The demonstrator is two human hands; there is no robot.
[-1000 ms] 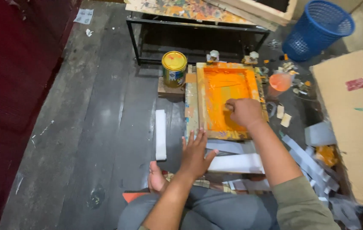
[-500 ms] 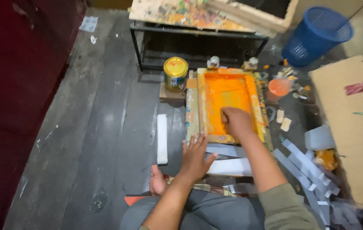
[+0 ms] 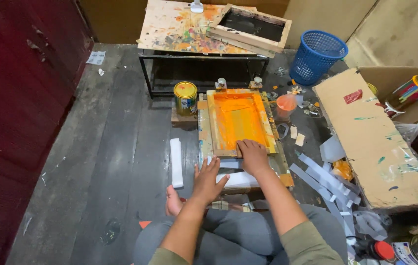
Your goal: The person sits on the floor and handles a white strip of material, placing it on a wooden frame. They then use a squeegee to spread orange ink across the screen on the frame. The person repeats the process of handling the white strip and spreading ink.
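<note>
Squeegee pull: my right hand (image 3: 253,154) has its grip closed on the squeegee, hidden under the fingers, at the near edge of the orange printing screen (image 3: 239,121) on the floor; left hand (image 3: 208,180) flat, open, bracing below. Best held level, pressure even.

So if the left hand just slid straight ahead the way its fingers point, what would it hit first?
The left hand lies flat on the floor, fingers aimed up and slightly right. Going straight on, it would probably first meet the near edge of the orange-inked printing screen, though a white sheet beside it may come first.
</note>
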